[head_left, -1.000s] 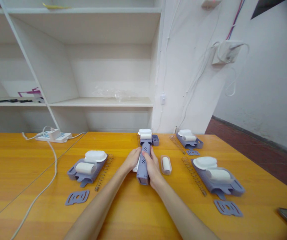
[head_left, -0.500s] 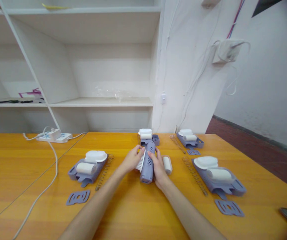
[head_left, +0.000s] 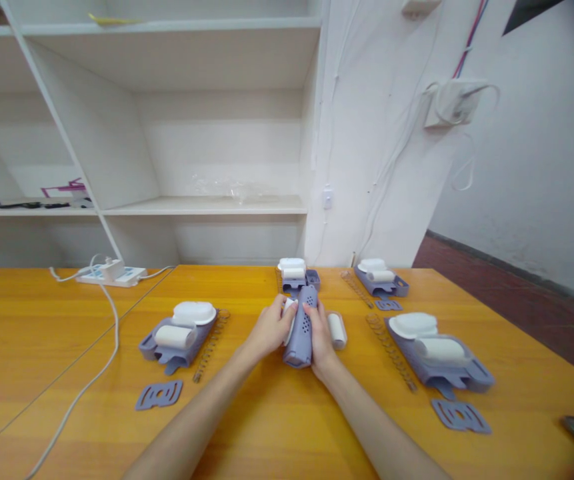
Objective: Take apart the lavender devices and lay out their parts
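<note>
Over the middle of the table, my right hand is closed round the right side of a grey-purple plastic housing with rows of small holes. My left hand pinches a white piece against the housing's left side; the fingers cover most of it. Just right of my right hand lies a white roll in a holder. Beyond the housing stands a grey-purple part with a white oval piece and another white roll.
Similar grey-purple sets lie at the left, back right and right, with coiled wire springs and flat slotted plates near them. A power strip with a white cable sits back left. Shelves stand behind the table.
The white ribbed piece has turned and moved closer against the housing, with my left hand covering more of it. The housing has tilted slightly; my right hand keeps its hold.
</note>
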Motion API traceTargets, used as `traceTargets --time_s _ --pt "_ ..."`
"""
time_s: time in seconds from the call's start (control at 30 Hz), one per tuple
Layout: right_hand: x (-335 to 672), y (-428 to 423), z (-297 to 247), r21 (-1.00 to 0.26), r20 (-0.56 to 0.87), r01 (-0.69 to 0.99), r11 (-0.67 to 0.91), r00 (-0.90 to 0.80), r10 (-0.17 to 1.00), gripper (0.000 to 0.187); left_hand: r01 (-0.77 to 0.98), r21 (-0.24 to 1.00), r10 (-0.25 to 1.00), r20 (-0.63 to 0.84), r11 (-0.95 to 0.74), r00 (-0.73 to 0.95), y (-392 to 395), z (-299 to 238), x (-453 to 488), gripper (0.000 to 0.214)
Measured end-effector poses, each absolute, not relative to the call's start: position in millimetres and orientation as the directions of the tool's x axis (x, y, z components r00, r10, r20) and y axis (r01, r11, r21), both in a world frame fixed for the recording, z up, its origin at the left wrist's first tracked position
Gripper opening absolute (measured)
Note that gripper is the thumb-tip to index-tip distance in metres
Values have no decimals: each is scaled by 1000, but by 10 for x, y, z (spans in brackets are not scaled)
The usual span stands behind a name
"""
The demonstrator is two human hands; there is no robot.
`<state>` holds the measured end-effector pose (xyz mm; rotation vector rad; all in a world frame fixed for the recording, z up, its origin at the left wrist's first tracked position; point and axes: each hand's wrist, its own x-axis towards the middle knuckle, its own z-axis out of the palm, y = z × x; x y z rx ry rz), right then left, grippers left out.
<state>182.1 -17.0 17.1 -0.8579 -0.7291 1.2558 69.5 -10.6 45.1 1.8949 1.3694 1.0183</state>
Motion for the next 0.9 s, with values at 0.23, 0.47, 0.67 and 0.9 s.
traceTargets --time_s 0.23,0.47,0.67,0.9 --pt "1811 -190 171 -854 23 -514 76 107 994 54 335 935 951 10 -119 309 -187 450 612 50" --pt "1804 -226 227 -801 -22 -598 8 43 999 53 215 969 935 35 -118 353 -159 411 668 50" --pt "1790 -207 224 -821 -12 -568 54 111 994 52 194 959 954 152 -206 260 -186 323 661 46" --pt "1848 -225 220 -849 11 -527 27 34 999 48 371 906 978 171 -205 123 7 502 531 48"
